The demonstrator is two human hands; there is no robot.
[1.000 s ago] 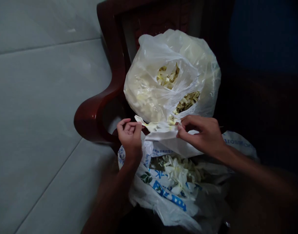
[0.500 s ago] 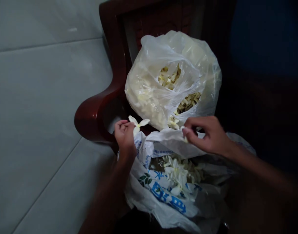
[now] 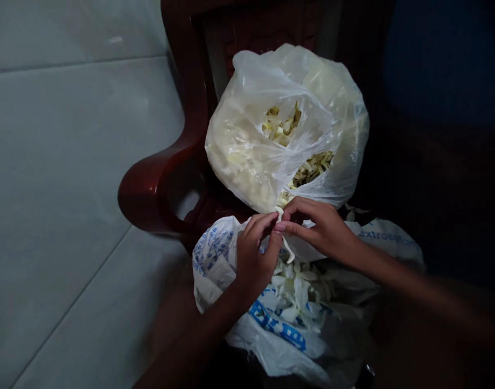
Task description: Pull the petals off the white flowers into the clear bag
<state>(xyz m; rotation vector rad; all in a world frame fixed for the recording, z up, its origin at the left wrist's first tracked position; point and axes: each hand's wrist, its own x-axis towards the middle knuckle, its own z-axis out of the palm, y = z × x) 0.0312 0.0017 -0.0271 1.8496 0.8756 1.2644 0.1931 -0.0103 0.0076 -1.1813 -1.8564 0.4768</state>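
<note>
A white flower [image 3: 289, 252] with narrow petals is pinched between my two hands, above a white printed bag. My left hand [image 3: 257, 251] is closed on it from the left with thumb and fingers. From the right, the closed thumb and forefinger of my right hand [image 3: 322, 224] meet the flower at the left fingertips. Below them lies the printed bag [image 3: 279, 354], its mouth open on a heap of white flowers [image 3: 298, 286]. Behind my hands a translucent plastic bag [image 3: 247, 108] bulges with pale petals [image 3: 314, 167], seen through its openings.
The bags rest by a dark red wooden chair with a curved armrest [image 3: 150, 186]. Grey floor tiles [image 3: 69, 162] show at the left. A small pale flower [image 3: 354, 210] appears just beyond my right wrist. The right side is in deep shadow.
My left hand has moved right with the flower, to meet my right hand. My right hand has shifted left, away from the printed bag's edge, and its fingers now touch the flower.
</note>
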